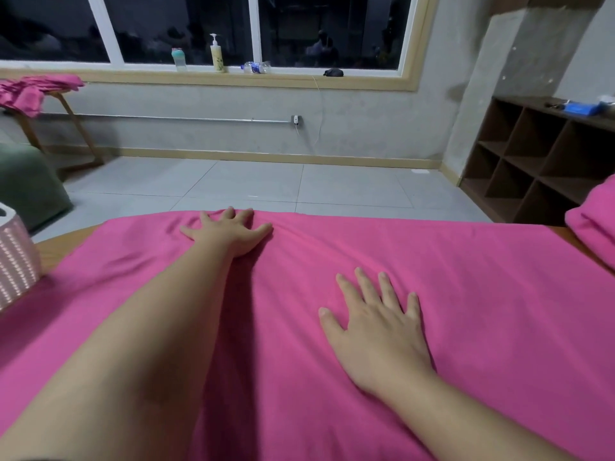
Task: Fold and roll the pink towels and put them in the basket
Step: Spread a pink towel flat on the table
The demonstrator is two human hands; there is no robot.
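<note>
My left hand (229,232) and right hand (376,322) lie flat, fingers spread, grasping nothing, on the wide pink terry towel (466,294) covering the wooden bench (63,239); the pink ribbed basket (15,257) sits at left.

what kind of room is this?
Probably a spa or massage-type room, though that's a guess: a table draped in a bright pink towel, a heap of more pink towels on a wooden stand, and a yellow pump lotion bottle on the windowsill.
</note>
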